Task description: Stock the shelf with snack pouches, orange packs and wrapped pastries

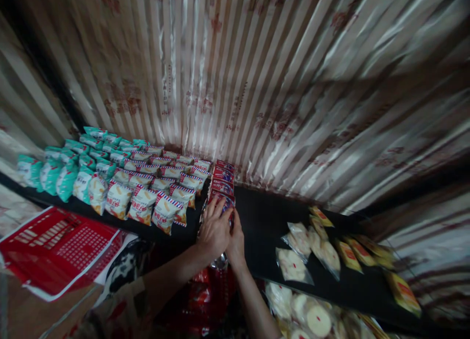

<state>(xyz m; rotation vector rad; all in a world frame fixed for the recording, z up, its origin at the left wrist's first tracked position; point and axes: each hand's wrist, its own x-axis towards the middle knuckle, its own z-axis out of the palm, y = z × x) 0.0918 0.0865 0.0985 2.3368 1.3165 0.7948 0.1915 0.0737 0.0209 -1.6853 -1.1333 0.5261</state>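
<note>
A row of dark red and purple snack packets (222,174) runs toward the back wall on a black shelf. My left hand (215,231) lies over the front packet (224,200), fingers bent across its face. From the right side, my right hand (236,236) presses against the same packet, fingers close together. The two hands touch each other at the packet's lower part, which they hide. A silvery wrapper end (219,261) shows below them. Just left of the hands stand white snack bags (166,212) with striped tops, in several rows.
Teal bags (66,182) fill the shelf's left end. To the right lie see-through bags of pale round pieces (293,265) and yellow packets (348,256). More round pieces (317,320) sit below the shelf edge. A red printed sheet (62,246) lies lower left. Striped sheeting (227,75) hangs behind.
</note>
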